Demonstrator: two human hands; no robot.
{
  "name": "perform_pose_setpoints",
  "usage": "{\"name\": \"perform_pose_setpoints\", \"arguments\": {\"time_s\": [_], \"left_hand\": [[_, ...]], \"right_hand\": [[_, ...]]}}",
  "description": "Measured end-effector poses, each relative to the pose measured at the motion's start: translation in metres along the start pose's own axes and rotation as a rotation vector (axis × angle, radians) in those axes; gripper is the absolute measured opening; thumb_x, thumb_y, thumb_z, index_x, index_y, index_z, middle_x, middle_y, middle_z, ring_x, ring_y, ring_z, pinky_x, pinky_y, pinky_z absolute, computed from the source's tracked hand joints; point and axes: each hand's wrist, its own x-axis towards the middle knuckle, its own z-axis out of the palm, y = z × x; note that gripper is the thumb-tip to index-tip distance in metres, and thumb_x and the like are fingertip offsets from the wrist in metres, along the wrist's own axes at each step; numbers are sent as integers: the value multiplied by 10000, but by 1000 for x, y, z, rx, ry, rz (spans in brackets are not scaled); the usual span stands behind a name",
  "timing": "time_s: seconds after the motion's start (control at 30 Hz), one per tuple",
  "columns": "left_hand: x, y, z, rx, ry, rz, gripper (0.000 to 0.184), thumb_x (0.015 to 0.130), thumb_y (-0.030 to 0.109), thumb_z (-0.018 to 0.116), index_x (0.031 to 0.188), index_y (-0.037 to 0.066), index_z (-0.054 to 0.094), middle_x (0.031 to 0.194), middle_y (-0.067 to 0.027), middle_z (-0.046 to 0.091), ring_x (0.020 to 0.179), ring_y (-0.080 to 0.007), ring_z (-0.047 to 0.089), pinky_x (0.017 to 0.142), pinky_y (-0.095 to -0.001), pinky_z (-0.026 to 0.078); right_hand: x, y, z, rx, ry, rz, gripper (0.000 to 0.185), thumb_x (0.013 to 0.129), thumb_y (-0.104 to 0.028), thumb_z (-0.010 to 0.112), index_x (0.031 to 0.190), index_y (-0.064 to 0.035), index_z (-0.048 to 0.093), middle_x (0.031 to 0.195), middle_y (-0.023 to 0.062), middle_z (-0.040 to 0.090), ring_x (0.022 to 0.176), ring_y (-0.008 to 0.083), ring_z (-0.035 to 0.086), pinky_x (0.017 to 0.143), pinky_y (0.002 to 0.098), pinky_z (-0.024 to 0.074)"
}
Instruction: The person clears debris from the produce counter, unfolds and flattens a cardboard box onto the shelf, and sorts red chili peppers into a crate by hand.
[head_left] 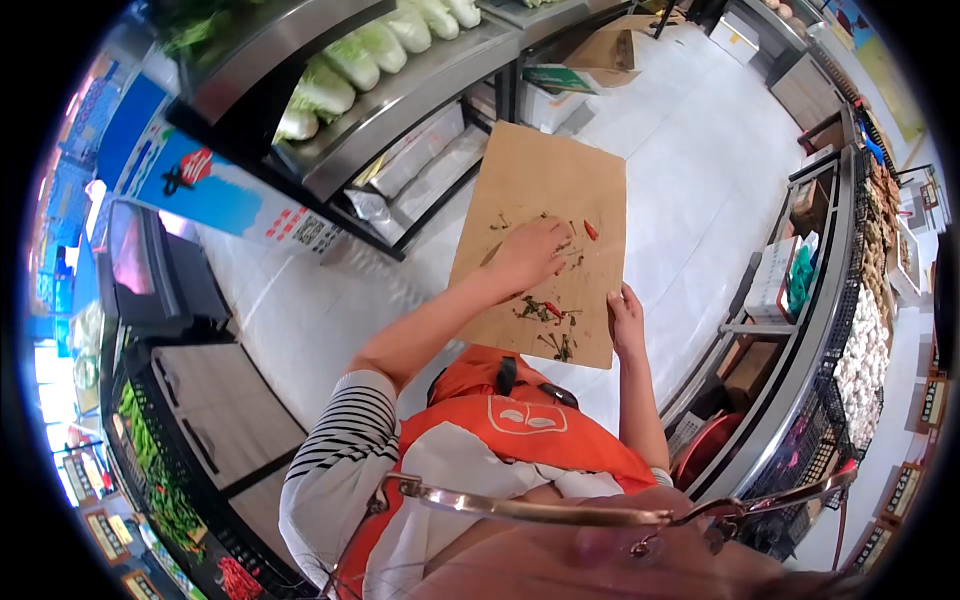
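A flat brown cardboard sheet (540, 180) is held in front of the orange apron (540, 428). My right hand (627, 318) grips its right edge near the lower corner. On the sheet's middle lies my left hand (535, 252), palm down, its fingers bent over dark green scraps; what is beneath them is hidden. A red chili (591, 231) rests right of those fingers. Closer to my body, another red chili (553, 310) sits among green stems and bits (562, 346).
Chinese cabbages (375, 52) fill a metal shelf at the upper left. Green peppers (150, 450) line the left stand. On the right, a rack holds garlic (862, 370). A cardboard box (605, 55) stands beyond the shelf, on the tiled floor (690, 150).
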Motion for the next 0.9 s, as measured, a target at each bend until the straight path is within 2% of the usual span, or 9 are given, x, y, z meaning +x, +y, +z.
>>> {"name": "perform_pose_setpoints", "arguments": {"time_s": [0.03,0.13,0.2,0.3,0.43,0.6,0.73,0.83,0.9], "left_hand": [[29,-9,-8,-30,-11,0,285,754,170,610,1000,44,543,1034,-103,524,992,-299,490,844,-388,408],[83,-47,-36,-101,205,228,187,748,133,615,916,54,597,1072,-92,541,1020,-296,484,874,-382,395],[109,-84,-70,-136,325,275,82,738,97,622,814,71,640,1092,-82,551,1051,-295,469,902,-389,369],[148,-132,-102,-62,499,53,28,729,71,623,736,79,649,1068,-64,560,1089,-299,430,926,-398,336],[187,-177,-122,-18,626,-142,105,823,128,556,819,57,634,1049,-96,559,1059,-300,444,911,-386,333],[247,-228,-96,1,585,-230,131,850,145,528,862,51,618,1031,-108,560,1047,-301,450,904,-391,336],[300,-236,-77,97,585,-323,112,844,134,535,846,54,614,1018,-110,562,1039,-301,459,901,-397,342],[346,-249,-60,182,637,-372,92,834,121,548,842,59,615,1014,-108,563,1032,-305,467,899,-399,348],[389,-251,-65,174,684,-341,84,830,115,553,842,63,617,1011,-103,563,1032,-307,469,900,-399,351]], "right_hand": [[29,-7,-8,6,19,2,332,882,-88,441,1185,47,425,1067,116,562,948,161,561,828,280,443],[90,-25,-27,24,86,-27,325,883,-85,442,1177,52,423,1070,124,557,953,170,556,837,286,441],[129,-42,-31,46,120,-61,328,885,-96,450,1178,47,425,1073,120,556,960,174,554,844,286,438],[193,-67,-53,10,196,-103,348,889,-121,460,1198,34,421,1083,116,560,954,177,564,836,288,447],[275,-103,-76,1,228,-101,346,886,-111,455,1194,42,421,1085,129,558,971,190,559,852,293,437],[412,-141,-113,-72,240,-57,318,887,-85,429,1176,47,436,1068,130,568,954,188,570,837,289,447],[539,-170,-149,-135,190,-23,302,868,-54,420,1146,58,462,1046,129,579,944,189,574,834,287,447],[640,-165,-187,-126,143,-18,300,854,-40,424,1134,53,476,1030,130,587,928,193,579,822,290,451],[710,-168,-190,-150,107,62,292,853,-45,433,1122,50,495,1005,125,593,890,188,579,786,285,454]]}}
